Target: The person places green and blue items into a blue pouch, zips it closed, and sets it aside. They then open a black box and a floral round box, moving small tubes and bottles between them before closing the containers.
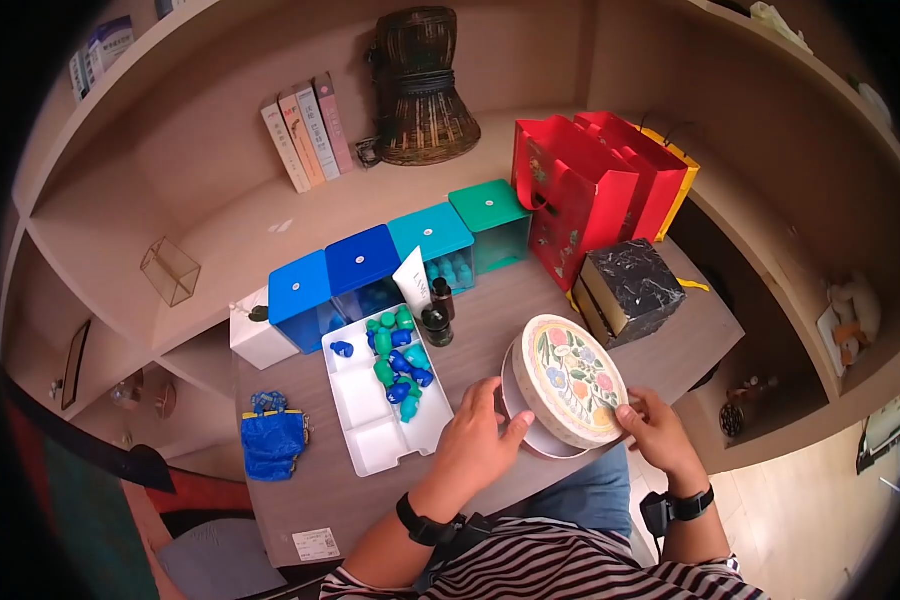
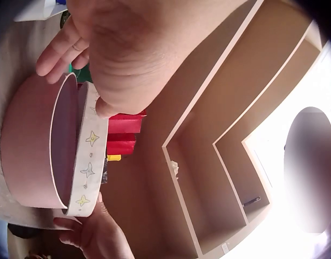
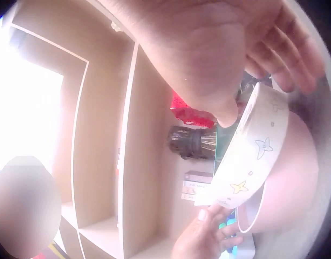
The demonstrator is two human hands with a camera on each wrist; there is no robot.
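A round lid (image 1: 570,380) with a colourful flower pattern is tilted over an open, round pink box (image 2: 28,140). Its pale side band carries small star-shaped flowers. My left hand (image 1: 475,445) holds the lid's left edge, thumb against the rim and fingers spread out beside the box. At the opposite edge, my right hand (image 1: 660,435) grips the lid with its thumb on the rim. A gap shows between lid and box, wider on the left-hand side in the right wrist view. The inside of the box is mostly hidden under the lid.
A white divided tray (image 1: 370,400) holds blue and green pieces. Behind it stand lidded boxes (image 1: 365,262), a white tube (image 1: 412,280) and dark bottles (image 1: 437,325). Red bags (image 1: 580,190) and a black marbled box (image 1: 635,285) stand at the right. A blue pouch (image 1: 272,445) lies left.
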